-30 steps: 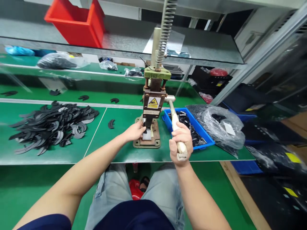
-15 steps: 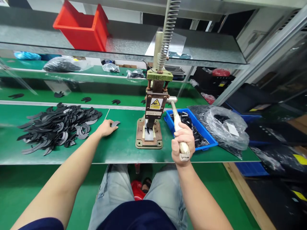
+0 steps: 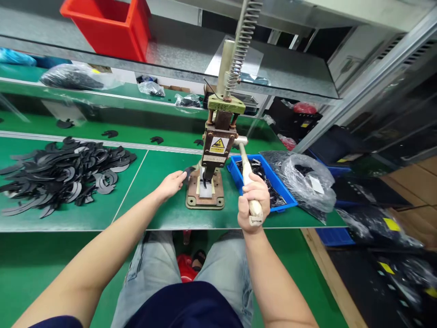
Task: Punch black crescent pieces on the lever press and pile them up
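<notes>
Between the fingertips of my left hand [image 3: 173, 183] is a small curved black piece [image 3: 189, 170], held at the left side of the hand press [image 3: 215, 145]. My right hand [image 3: 254, 202] is wrapped round the press's pale lever handle [image 3: 246, 168], which slants down toward me. Under the ram, a black sliver shows on the light plate [image 3: 205, 189] of the press base. A heap of curved black pieces [image 3: 68, 173] lies on the green table to the left.
A blue tray [image 3: 285, 202] of small dark parts sits right of the press, beside a clear plastic bag [image 3: 307, 182]. Behind, a red bin [image 3: 116, 32] stands on the metal shelf [image 3: 177, 50]. Several notched black pieces [image 3: 157, 140] lie along the back strip.
My left hand has moved right with the curved black piece, from the open table to the press. My right hand stays on the lever. The view has shifted slightly.
</notes>
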The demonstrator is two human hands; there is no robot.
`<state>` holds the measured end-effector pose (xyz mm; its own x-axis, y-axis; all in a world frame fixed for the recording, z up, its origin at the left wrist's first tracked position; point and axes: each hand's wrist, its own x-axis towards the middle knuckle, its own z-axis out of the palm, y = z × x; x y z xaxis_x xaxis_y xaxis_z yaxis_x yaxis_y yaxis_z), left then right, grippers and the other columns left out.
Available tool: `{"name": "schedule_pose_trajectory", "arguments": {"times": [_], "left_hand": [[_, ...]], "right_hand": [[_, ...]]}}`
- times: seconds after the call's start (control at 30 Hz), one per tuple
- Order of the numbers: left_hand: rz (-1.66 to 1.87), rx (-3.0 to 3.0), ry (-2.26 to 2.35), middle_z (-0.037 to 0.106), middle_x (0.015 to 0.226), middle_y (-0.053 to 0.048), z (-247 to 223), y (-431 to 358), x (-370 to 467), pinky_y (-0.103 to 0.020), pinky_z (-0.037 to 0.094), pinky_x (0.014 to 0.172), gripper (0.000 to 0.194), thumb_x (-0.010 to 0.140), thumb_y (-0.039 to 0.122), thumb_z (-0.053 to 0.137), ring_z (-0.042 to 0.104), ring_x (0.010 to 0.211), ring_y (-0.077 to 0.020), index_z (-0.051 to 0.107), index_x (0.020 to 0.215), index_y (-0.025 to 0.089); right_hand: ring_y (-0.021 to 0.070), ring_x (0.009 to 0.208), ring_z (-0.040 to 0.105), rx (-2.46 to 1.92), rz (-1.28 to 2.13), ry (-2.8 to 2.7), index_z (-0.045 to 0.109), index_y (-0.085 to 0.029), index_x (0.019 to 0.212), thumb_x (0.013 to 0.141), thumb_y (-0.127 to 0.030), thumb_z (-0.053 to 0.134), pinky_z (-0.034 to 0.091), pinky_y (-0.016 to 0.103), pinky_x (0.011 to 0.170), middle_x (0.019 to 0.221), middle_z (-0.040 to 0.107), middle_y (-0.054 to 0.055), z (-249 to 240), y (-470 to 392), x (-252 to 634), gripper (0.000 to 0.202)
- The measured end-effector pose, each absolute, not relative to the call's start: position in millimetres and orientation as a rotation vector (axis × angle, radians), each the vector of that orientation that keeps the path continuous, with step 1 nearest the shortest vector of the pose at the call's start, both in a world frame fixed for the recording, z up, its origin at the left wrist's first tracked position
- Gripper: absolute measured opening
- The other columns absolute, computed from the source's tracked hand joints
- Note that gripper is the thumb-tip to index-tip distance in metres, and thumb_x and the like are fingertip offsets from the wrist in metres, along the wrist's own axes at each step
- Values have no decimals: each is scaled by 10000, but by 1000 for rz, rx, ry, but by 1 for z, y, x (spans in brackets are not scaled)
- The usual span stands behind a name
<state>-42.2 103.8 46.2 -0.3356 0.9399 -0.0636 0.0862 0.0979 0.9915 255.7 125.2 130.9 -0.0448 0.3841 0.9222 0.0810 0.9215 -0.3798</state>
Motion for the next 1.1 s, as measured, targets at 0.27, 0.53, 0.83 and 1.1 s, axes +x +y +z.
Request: {"name": "schedule_pose_trajectory", "arguments": {"times": [0.27, 0.53, 0.83, 1.1], "left_hand": [[1099, 1007, 1428, 724, 669, -28, 69, 108, -29, -249, 553, 584, 374, 875, 420, 856, 679, 576, -145, 585, 952, 174], [991, 1063, 1527, 726, 661, -27, 70, 128, -23, -256, 596, 572, 251, 960, 320, 782, 748, 597, -178, 573, 936, 184], [875, 1189, 1524, 733, 694, -17, 80, 141, -25, -227, 537, 476, 312, 929, 348, 822, 740, 546, -185, 572, 1025, 186], [911, 1189, 1501, 701, 675, -10, 70, 139, -32, -223, 518, 475, 369, 896, 477, 836, 687, 521, -146, 636, 959, 173]], "right_hand": [[294, 1224, 696, -394, 243, -1619, 576, -266, 948, 936, -280, 670, 582, 614, 1085, 954, 641, 23, 131, 124, 256, 96], [285, 1230, 689, -373, 257, -1621, 584, -264, 957, 933, -262, 670, 573, 599, 1097, 961, 642, 18, 132, 124, 256, 89], [288, 1223, 690, -371, 262, -1611, 585, -260, 950, 925, -251, 676, 569, 603, 1097, 957, 639, 16, 131, 123, 255, 95], [281, 1235, 679, -349, 285, -1604, 596, -266, 969, 929, -255, 676, 560, 601, 1114, 954, 642, 17, 131, 124, 255, 91]]}}
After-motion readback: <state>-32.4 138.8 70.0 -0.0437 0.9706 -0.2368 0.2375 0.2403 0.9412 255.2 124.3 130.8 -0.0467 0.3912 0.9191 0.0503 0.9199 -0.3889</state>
